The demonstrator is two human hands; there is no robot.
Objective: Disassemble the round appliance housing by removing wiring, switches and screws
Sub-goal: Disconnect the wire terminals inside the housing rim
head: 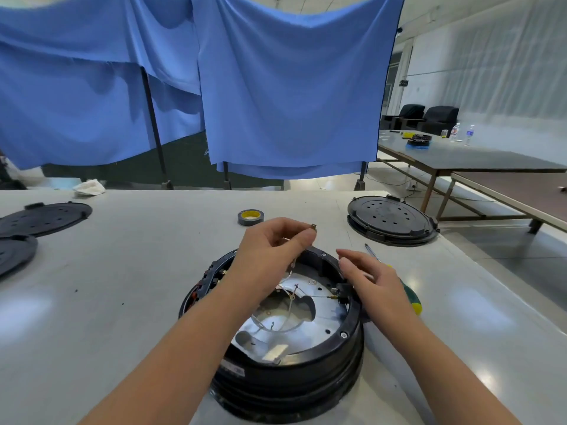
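The left hand (273, 250) pinches a thin wire (293, 263) between thumb and forefinger, its small metal terminal (313, 226) sticking up past the fingertips. The right hand (372, 282), just beside it, rests with loosely curled fingers on the far right rim of the round black housing (294, 375), gripping nothing. The housing sits directly under both hands. A green-handled screwdriver (409, 297) lies under the right hand; a tape roll (250, 216) sits beyond the left.

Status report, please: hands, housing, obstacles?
Left hand pinching small metal terminal. Right hand open at round black housing rim. Wires inside remain.
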